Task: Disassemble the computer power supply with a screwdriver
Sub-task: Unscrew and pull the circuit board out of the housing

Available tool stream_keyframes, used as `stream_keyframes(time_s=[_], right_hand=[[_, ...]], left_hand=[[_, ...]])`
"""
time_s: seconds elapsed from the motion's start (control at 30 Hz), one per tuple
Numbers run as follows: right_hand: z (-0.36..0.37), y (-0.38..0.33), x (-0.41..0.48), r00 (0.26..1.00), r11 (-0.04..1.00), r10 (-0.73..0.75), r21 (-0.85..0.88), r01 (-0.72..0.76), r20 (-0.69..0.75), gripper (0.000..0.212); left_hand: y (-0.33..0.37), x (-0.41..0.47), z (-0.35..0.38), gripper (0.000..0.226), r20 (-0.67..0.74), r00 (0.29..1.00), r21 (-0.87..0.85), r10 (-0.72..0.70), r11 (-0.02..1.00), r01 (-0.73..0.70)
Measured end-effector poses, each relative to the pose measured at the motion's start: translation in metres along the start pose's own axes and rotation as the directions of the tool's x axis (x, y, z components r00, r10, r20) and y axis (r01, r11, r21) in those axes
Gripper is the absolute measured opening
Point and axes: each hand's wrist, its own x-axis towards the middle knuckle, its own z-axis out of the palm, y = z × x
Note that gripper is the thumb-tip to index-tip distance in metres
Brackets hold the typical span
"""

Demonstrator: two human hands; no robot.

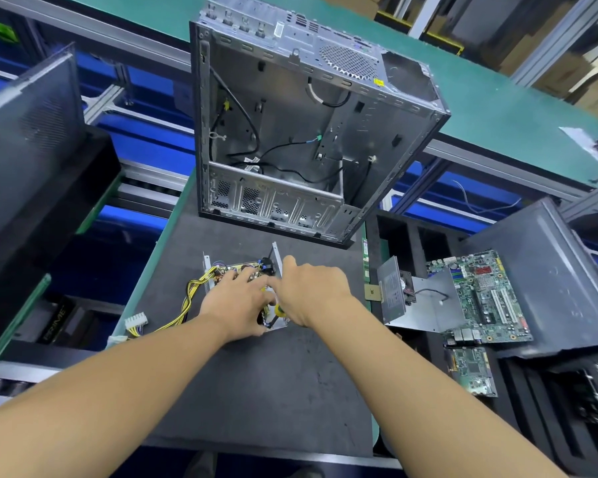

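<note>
The opened power supply (225, 270), a shallow bare-metal tray holding a crowded circuit board and trailing yellow wires (186, 300), lies on the matte dark mat (256, 381) under my left hand (237, 303), fingers spread flat on it, while my right hand (313, 291) grips the yellow-handled screwdriver (279, 310) at its near corner.

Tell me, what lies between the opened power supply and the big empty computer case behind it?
Nothing but a bare strip of the dark mat separates the power supply from the computer case, as the head view shows.
</note>
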Motion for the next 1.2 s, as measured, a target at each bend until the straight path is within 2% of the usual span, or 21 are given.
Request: stream_keyframes(time_s=[0.13,0.2,0.3,0.37,0.43,0.47,0.53,0.63,0.73,0.87,0.93,1.1,1.2], right_hand=[[-0.004,0.005,-0.001,0.994,0.967,-0.072,0.249,0.049,0.084,0.024],[-0.004,0.006,-0.003,0.985,0.953,-0.099,0.300,0.052,0.144,0.032],[0.002,0.004,-0.005,0.994,0.959,-0.006,0.284,-0.024,0.106,0.033],[0.003,0.004,-0.006,0.995,0.977,0.064,0.197,-0.079,0.081,0.031],[0.002,0.005,-0.006,0.999,0.997,0.000,0.075,-0.003,0.042,0.020],[0.003,0.006,-0.006,0.999,0.997,-0.026,0.074,0.024,0.024,0.017],[0.004,0.007,-0.006,0.997,0.979,-0.069,0.194,0.063,0.023,0.017],[0.001,0.007,-0.006,0.987,0.939,-0.126,0.332,0.085,0.103,0.028],[0.002,0.005,-0.008,0.988,0.942,-0.094,0.331,0.050,0.120,0.037],[0.005,0.004,-0.009,0.998,0.984,0.059,0.170,-0.061,0.017,0.034],[0.005,0.008,-0.007,0.998,0.991,0.063,0.121,-0.063,0.005,0.029],[0.004,0.014,-0.011,0.998,0.949,-0.046,0.313,0.030,0.044,0.018],[0.003,0.013,-0.013,0.993,0.936,-0.075,0.349,0.038,0.094,0.023]], left_hand=[[0.001,0.000,-0.002,0.059,-0.003,1.000,0.017,0.017,1.000,-0.017],[0.001,0.000,-0.003,0.057,-0.004,1.000,0.022,0.016,1.000,-0.015],[0.002,0.000,-0.003,0.058,-0.001,1.000,-0.003,0.006,1.000,-0.006],[0.001,-0.001,-0.003,0.055,0.006,1.000,-0.030,-0.002,1.000,0.002],[0.000,-0.001,-0.003,0.052,0.012,1.000,-0.011,0.008,1.000,-0.008],[0.000,-0.002,-0.003,0.054,0.008,1.000,0.003,0.015,1.000,-0.015],[0.000,-0.002,-0.003,0.055,-0.013,1.000,0.011,0.020,1.000,-0.020],[0.002,-0.001,-0.004,0.053,-0.004,1.000,0.015,0.012,1.000,-0.012],[0.002,-0.001,-0.005,0.050,0.006,1.000,0.021,0.011,1.000,-0.012],[0.001,-0.002,-0.005,0.051,0.005,1.000,-0.013,0.013,1.000,-0.013],[0.001,-0.002,-0.005,0.050,0.014,1.000,-0.002,0.016,1.000,-0.016],[0.001,-0.002,-0.006,0.050,0.009,1.000,0.024,0.027,0.999,-0.027],[0.002,-0.002,-0.007,0.045,0.003,1.000,0.015,0.027,1.000,-0.027]])
